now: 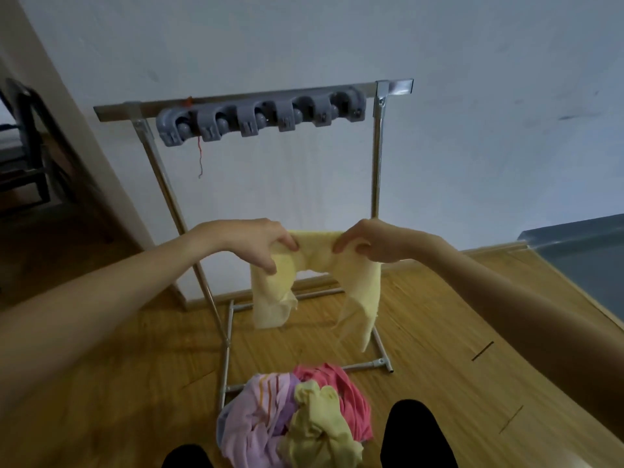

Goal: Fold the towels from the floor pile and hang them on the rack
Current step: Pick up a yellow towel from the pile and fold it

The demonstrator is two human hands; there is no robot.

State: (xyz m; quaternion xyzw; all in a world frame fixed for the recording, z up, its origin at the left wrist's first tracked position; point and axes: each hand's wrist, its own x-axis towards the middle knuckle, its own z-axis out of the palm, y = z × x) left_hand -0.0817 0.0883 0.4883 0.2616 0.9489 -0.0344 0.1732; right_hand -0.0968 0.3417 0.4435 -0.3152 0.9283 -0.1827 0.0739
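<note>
I hold a pale yellow towel [315,261] up in front of me, below the rack's top bar. My left hand [260,243] pinches its upper edge on the left and my right hand [368,241] pinches it on the right, so both ends hang down loose. The metal rack [377,163] stands against the wall, with a grey strip of clip holders [260,116] under its top bar. On the floor near my legs lies the pile of towels [293,420]: lilac striped, pink and yellow-green ones.
The rack's base tubes [368,366] lie on the wooden floor just beyond the pile. A doorway with dark furniture [23,157] opens at the left. A grey-blue surface [587,251] sits at the right. My dark-clad legs [415,434] are at the bottom edge.
</note>
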